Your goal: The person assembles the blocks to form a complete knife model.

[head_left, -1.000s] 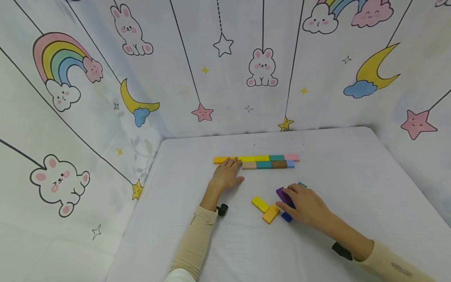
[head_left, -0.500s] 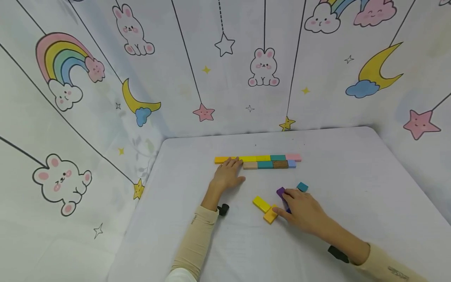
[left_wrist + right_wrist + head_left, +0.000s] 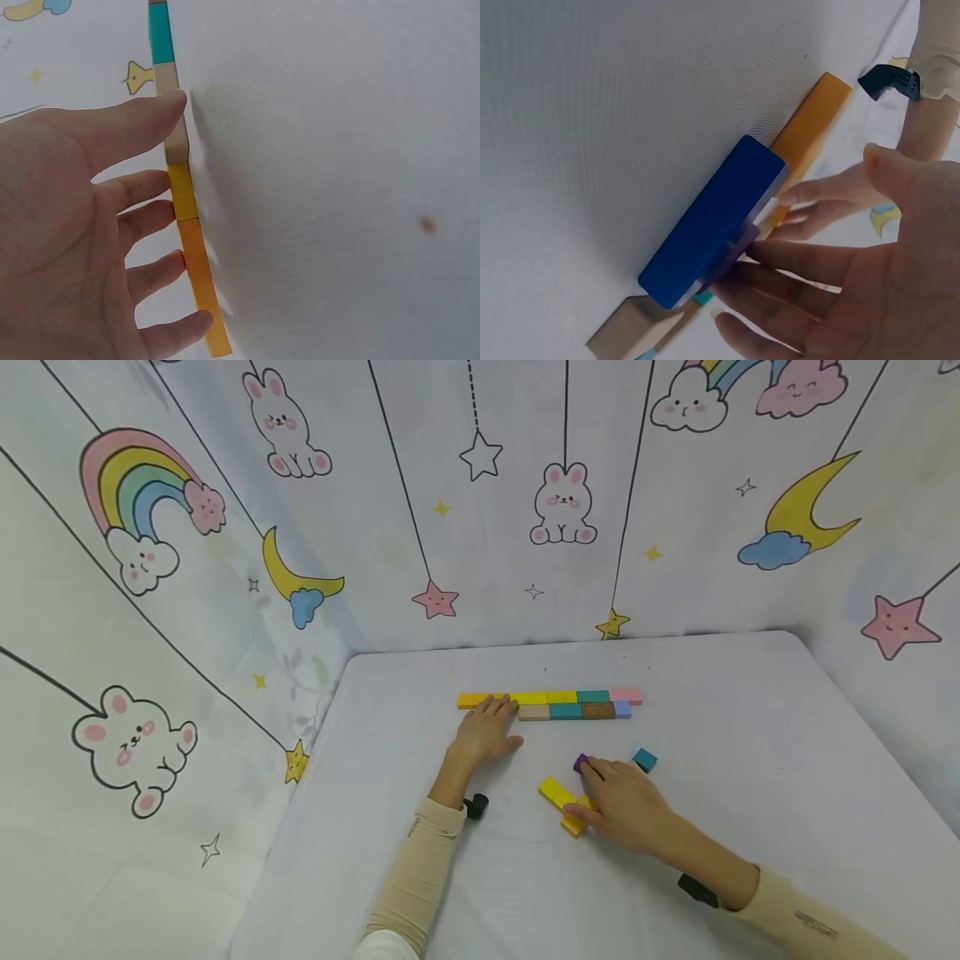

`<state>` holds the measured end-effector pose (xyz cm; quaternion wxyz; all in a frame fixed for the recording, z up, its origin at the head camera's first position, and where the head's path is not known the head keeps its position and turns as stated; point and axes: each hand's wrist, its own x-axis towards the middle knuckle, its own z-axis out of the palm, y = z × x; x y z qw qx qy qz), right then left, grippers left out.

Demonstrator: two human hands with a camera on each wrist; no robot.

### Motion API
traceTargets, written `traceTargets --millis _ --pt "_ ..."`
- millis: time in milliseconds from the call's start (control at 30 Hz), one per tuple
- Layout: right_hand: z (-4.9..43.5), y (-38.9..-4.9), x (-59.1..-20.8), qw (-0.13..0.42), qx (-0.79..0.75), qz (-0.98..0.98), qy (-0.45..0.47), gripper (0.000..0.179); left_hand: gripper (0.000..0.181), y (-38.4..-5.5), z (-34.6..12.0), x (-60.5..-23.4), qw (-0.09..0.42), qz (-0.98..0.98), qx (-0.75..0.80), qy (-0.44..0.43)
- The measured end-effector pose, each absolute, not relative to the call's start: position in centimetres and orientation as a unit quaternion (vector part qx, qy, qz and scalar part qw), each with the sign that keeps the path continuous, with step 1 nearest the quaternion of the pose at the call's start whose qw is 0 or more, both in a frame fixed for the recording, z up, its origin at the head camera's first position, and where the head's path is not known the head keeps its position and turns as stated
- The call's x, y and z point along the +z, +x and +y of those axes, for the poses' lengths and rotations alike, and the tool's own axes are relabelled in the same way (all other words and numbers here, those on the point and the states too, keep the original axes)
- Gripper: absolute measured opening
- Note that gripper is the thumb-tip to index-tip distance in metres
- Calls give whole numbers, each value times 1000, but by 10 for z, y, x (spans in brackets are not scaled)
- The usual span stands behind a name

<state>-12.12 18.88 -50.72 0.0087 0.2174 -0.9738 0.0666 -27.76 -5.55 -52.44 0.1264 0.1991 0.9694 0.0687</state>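
Observation:
My left hand [image 3: 486, 733] rests with spread fingers on the left end of a two-line row of coloured wooden blocks. In the left wrist view its fingertips touch a yellow block [image 3: 183, 193] and an orange block [image 3: 201, 274], the thumb over a tan block [image 3: 176, 139]. Low over the table, my right hand [image 3: 628, 806] has its fingertips at a purple block [image 3: 581, 763]. The right wrist view shows a dark blue block [image 3: 712, 225] in front of those fingers, the thumb apart from it. A yellow block [image 3: 555, 791] and an orange-yellow block [image 3: 572, 828] lie beside this thumb.
A loose teal block [image 3: 645, 760] lies behind the right hand. The row's right end has a pink block [image 3: 626, 696], a brown block [image 3: 597, 711] and a light blue block [image 3: 622, 710]. A patterned cloth [image 3: 495, 552] stands behind the white table [image 3: 390, 760].
My right hand has moved left with the purple block at its fingertips, uncovering the teal block. The dark blue block is now hidden under it in the head view. My left hand stays in place.

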Motion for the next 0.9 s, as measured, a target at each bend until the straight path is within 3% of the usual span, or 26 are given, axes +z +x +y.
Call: traceTargets --millis 900 --pt "173 -150 -511 -38 57 -971 228 84 75 -270 -54 -519 116 970 83 199"
